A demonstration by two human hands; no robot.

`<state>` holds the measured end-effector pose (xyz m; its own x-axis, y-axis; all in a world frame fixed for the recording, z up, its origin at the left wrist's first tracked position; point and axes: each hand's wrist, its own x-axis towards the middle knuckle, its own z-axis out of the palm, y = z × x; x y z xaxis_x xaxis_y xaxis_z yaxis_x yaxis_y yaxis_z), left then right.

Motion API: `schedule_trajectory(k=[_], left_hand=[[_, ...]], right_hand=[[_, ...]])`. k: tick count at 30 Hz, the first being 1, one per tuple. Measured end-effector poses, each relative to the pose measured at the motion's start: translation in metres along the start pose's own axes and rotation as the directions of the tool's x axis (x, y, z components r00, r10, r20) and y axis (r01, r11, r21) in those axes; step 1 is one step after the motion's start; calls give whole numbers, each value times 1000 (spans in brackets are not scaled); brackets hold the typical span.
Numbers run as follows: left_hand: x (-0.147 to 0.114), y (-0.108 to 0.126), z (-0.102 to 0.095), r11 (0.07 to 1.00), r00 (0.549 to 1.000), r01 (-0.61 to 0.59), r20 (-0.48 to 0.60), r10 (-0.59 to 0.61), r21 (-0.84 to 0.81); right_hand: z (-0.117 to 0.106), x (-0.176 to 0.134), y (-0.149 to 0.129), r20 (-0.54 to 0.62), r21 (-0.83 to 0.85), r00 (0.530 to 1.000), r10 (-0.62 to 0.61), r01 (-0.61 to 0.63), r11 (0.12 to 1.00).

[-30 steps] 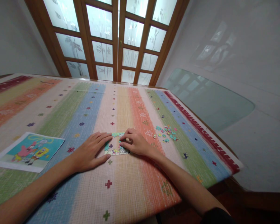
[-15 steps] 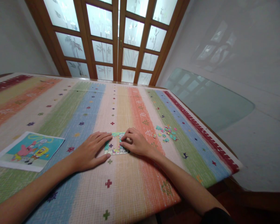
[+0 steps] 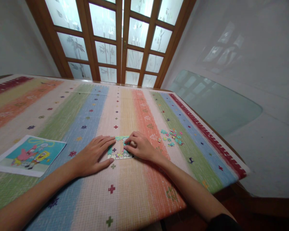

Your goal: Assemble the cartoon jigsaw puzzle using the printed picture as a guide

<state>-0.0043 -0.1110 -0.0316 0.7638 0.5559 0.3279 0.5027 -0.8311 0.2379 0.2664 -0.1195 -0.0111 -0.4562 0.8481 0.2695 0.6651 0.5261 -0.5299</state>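
A partly joined jigsaw puzzle (image 3: 118, 156) lies flat on the striped tablecloth, its pieces forming a frame with cloth showing through the middle. Along its left side rests my left hand (image 3: 96, 156), fingers stretched out, with the fingertips at the upper left corner and the thumb at the lower left edge. My right hand (image 3: 139, 146) is over the right side of the puzzle. Its thumb and forefinger are bent close together at the pieces there; whatever lies between the fingertips is too small to make out. Part of the puzzle's right side is hidden beneath this hand.
Several loose puzzle pieces (image 3: 173, 137) lie in a heap to the right. A printed cartoon picture (image 3: 36, 155) lies on the left. The striped tablecloth (image 3: 130, 192) covers the table, whose right edge runs beside a wall. Glazed wooden doors (image 3: 121, 48) stand behind.
Hardly anything differs. My right hand's fingers have shifted very slightly over the puzzle's right side, while my left hand stays in place.
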Motion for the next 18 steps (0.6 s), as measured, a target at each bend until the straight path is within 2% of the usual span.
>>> schedule_trajectory(k=[18], left_hand=[[1,1,-1,1000,1000,2,-14,-3,-10]], right_hand=[[0,0,-1,22,-22,1000,4,-3,1000]])
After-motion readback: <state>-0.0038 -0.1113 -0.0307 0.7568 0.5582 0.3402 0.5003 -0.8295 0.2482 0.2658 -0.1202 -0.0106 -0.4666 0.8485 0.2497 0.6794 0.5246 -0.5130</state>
